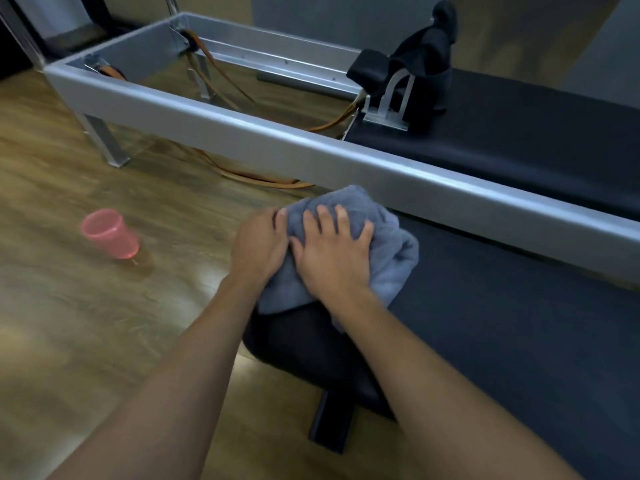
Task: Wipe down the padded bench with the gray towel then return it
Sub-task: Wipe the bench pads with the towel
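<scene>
The gray towel (391,251) lies bunched on the left end of the dark padded bench (485,334), which runs toward the lower right. My left hand (258,245) grips the towel's left edge with curled fingers. Flat on top of the towel rests my right hand (334,251), fingers spread and pressing down. Both hands touch each other over the cloth, and the towel's underside is hidden.
A silver metal frame (242,133) with orange straps stands just beyond the bench, carrying a black padded carriage (519,140) and a shoulder rest (415,71). A pink plastic cup (110,233) sits on the wooden floor at left. The bench's black leg (329,427) is below.
</scene>
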{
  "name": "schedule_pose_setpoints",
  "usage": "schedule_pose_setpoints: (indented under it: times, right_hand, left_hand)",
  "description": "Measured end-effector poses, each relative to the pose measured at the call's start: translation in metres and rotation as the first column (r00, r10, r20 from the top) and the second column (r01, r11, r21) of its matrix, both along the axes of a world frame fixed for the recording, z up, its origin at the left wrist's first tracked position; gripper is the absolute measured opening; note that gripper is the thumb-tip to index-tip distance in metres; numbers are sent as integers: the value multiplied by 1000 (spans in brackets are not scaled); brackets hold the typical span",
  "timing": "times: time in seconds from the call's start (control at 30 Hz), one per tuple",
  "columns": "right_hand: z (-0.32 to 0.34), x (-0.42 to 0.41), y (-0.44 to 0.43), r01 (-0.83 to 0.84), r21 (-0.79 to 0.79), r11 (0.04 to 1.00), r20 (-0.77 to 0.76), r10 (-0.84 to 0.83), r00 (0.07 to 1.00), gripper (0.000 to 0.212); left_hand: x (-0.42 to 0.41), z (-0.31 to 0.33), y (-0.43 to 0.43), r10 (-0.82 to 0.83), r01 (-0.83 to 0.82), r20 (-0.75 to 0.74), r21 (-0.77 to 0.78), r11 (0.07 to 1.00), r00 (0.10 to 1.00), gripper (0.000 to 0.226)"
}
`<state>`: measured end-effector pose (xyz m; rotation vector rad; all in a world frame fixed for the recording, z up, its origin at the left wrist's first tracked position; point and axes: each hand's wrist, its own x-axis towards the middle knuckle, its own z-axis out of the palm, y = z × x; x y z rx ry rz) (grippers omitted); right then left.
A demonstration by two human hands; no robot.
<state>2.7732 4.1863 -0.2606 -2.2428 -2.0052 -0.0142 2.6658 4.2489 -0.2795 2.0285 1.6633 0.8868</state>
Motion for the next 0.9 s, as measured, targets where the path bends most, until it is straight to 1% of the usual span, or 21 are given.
schedule_pose_setpoints:
  times: [0.07,0.13,0.23,0.33,0.37,0.43,0.47,0.5,0.53,0.57,0.63,0.67,0.73,0.83,0.9]
  right_hand:
    - [-2,25,34,56,39,998,1,-56,998,51]
    - [-4,45,58,121,49,991,-9,-121,993,52]
    - [-3,55,77,194,29,981,-26,-193,981,59]
    - [4,51,75,218,33,975,-42,-217,975,55]
    - [7,51,71,221,38,975,-81,-218,973,51]
    - [14,55,63,213,10,977,-222,-205,953,45]
    - [19,58,57,203,-30,979,-280,-203,938,45]
    - [23,63,48,191,-66,979,-293,-202,934,45]
    - [26,67,38,184,-86,979,-248,-200,948,45]
    - [28,73,26,183,-87,979,-169,-196,966,46]
    - [34,87,8,203,-34,979,-47,-204,978,46]
    - [34,93,3,210,7,978,-28,-210,977,45]
    - [30,103,-2,187,52,981,-40,-185,982,42]
    - [22,103,-11,157,-2,988,-71,-156,985,48]
    - [20,102,-18,172,-1,985,-96,-171,981,51]
  left_hand:
    - [25,-2,14,-65,67,-67,33,997,996,49]
    - [50,-2,27,-124,126,-73,25,992,990,47]
    - [66,-2,46,-124,121,-66,-41,992,990,40]
    - [64,4,47,-116,107,-92,-99,989,989,43]
    - [64,6,43,-116,103,-138,-101,990,984,41]
    - [65,14,34,-112,94,-277,-78,993,954,37]
    - [67,17,29,-113,94,-309,-76,993,944,37]
    - [71,20,24,-137,115,-321,-85,990,937,40]
    - [75,25,18,-171,142,-323,-111,984,931,44]
    - [81,28,12,-212,175,-337,-136,975,917,48]
    - [94,31,2,-281,244,-366,-145,959,887,51]
    - [99,31,-2,-313,282,-357,-136,950,880,50]
    - [104,28,-8,-354,330,-336,-129,935,873,51]
    - [103,18,-17,-342,343,-385,-68,937,857,52]
    - [104,13,-17,-318,321,-379,-57,945,869,53]
